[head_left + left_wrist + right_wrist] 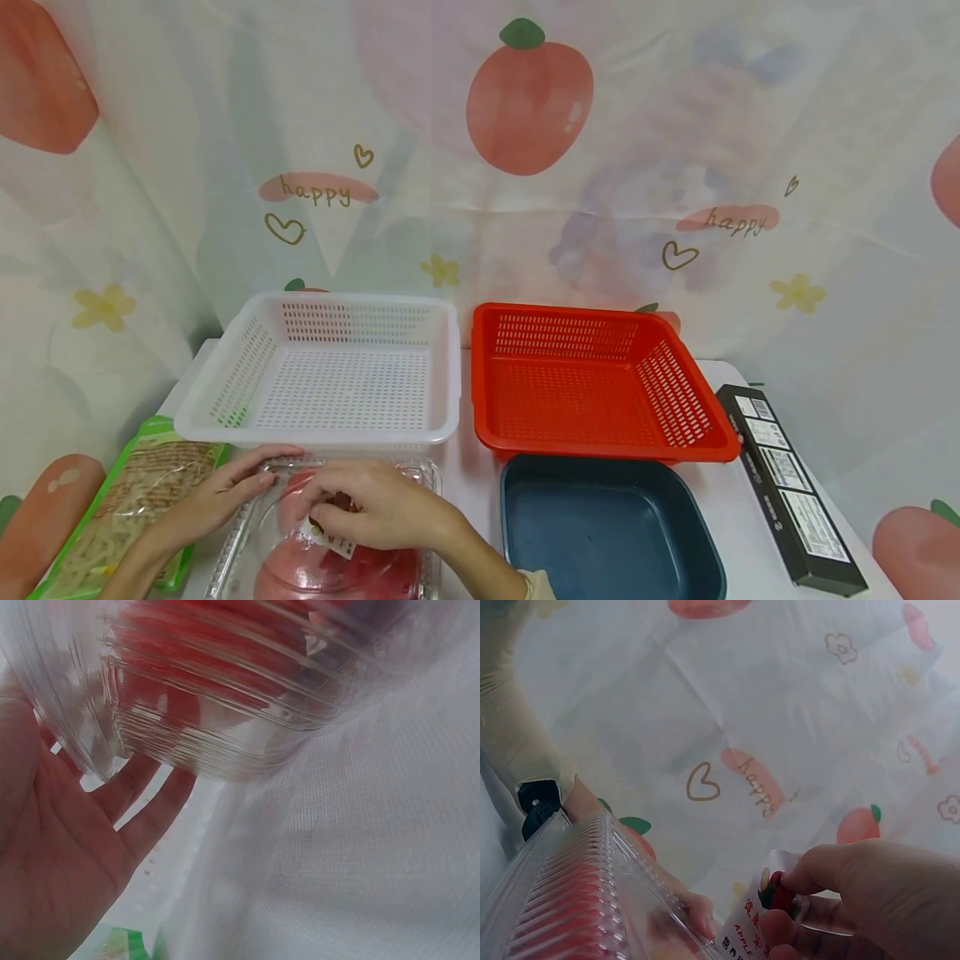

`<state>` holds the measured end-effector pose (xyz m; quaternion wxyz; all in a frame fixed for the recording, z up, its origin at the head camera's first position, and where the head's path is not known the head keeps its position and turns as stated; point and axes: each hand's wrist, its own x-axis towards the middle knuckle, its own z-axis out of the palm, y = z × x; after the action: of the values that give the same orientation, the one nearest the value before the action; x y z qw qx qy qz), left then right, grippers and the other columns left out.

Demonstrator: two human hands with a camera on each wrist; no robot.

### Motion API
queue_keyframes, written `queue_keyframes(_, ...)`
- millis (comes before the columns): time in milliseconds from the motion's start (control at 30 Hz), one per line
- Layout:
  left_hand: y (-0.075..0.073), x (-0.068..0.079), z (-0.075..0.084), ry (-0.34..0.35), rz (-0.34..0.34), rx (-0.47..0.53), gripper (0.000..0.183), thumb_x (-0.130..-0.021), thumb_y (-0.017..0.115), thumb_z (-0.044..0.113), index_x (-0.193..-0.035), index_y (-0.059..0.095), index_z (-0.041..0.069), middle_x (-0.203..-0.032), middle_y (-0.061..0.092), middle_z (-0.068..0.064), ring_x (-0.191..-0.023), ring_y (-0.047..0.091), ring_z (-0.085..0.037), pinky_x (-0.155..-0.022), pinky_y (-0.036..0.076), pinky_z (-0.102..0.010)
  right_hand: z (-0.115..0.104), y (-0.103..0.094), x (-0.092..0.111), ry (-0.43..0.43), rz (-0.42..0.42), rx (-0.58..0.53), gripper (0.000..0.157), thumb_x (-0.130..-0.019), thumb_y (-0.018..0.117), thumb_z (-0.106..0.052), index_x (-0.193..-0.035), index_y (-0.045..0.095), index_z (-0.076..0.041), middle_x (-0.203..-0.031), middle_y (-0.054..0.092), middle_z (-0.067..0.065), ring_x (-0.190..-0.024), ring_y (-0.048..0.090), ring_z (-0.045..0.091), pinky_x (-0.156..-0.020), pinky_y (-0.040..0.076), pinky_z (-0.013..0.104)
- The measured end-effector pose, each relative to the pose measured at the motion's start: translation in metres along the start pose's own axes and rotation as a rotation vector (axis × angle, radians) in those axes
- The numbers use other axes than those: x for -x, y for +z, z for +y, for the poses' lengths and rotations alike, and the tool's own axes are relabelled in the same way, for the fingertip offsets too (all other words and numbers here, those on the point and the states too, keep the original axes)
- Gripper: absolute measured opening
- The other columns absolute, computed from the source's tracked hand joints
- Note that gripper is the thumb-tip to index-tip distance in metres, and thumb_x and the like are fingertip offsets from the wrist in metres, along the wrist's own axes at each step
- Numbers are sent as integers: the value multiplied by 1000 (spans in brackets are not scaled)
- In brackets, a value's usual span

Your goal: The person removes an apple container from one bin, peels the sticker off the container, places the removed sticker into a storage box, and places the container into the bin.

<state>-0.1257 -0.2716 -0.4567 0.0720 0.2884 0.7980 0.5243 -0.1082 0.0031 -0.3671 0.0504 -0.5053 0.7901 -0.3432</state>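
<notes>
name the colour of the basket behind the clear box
White; the basket shows best in the head view.

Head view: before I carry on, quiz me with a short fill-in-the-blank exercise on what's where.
The ____ hand pinches the label.
The green packet lies to the ____ of the clear box.
The blue tub sits closer to the ____ basket.

Missing words: right; left; red.

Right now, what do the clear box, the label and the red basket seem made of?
Clear box: thin, glossy plastic, judging by its see-through, ribbed walls and highlights. Label: probably paper, possibly film; it's thin, white and printed. Red basket: likely moulded plastic, slightly shiny, given its even colour and slotted walls.
</notes>
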Motion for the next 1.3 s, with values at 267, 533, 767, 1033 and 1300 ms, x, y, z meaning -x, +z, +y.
queue_keyframes(267,0,0,0,-8,4,-12,39,-102,39,2,-138,49,9,-138,48,22,-122,42,13,-94,36,-10,-1,0,1,35,-19,-63,18,-96,54,-11,-109,65,-17,-89,62,-7,-74,46,-8,-70,44,3)
queue_keyframes(533,0,0,1,-25,5,-9,38,-102,38,3,-138,49,9,-138,46,26,-122,40,14,-94,36,-10,0,0,0,34,-23,-73,14,-97,58,-17,-109,65,-16,-98,66,-6,-79,49,-8,-75,45,3)
queue_keyframes(767,0,1,0,-38,9,-15,38,-102,38,4,-139,49,9,-138,45,27,-122,39,15,-94,36,-11,-2,0,1,16,37,-107,11,-95,62,-17,-105,67,-14,-94,68,-4,-75,49,-9,-72,46,4)
queue_keyframes(1033,1,1,-1,-22,13,-11,38,-102,38,3,-138,49,9,-139,46,23,-122,39,15,-94,35,-10,-1,2,0,31,128,-159,8,-92,66,-15,-98,69,-10,-81,67,0,-67,46,-9,-65,44,5)
queue_keyframes(1300,1,0,0,-20,19,-19,38,-102,39,3,-139,49,9,-137,46,26,-121,41,13,-93,36,-10,-2,2,-1,71,159,-195,8,-92,66,-16,-97,69,-11,-84,69,1,-66,46,-9,-64,45,6)
